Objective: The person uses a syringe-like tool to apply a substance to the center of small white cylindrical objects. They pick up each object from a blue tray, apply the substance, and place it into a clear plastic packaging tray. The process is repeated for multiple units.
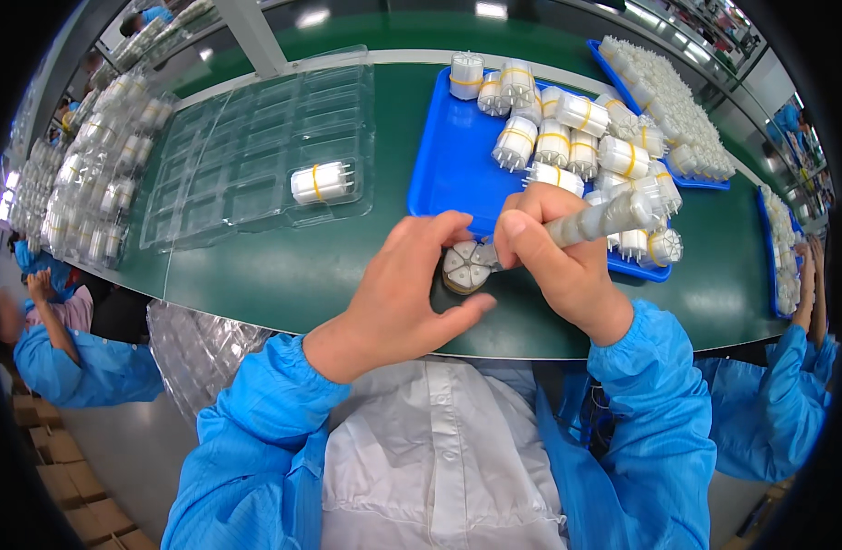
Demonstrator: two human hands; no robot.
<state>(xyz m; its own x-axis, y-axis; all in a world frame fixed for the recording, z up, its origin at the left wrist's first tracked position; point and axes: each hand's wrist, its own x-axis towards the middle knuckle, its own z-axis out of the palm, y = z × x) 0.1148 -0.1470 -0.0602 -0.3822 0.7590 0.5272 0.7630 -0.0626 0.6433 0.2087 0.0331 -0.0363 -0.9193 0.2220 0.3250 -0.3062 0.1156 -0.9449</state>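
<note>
On the green table in front of me stands a round bundle [467, 267] of white wedge-shaped pieces, seen from its end. My left hand [393, 284] curves beside it, thumb and forefinger apart on either side; whether they touch it I cannot tell. My right hand [560, 266] is closed round a stick-like tool with a whitish, wrapped-looking handle [604, 218]. The tool slants down to the left, and its narrow end reaches the bundle's edge. Just beyond, a blue tray [453, 151] carries several white bundles [581, 114] with yellow bands and metal pins.
A clear plastic blister tray [247, 147] at the left holds one banded bundle [321, 182]. Filled clear trays [91, 174] are stacked farther left. Blue trays of white parts [664, 101] stand at the right. People in blue sleeves work on both sides [91, 367].
</note>
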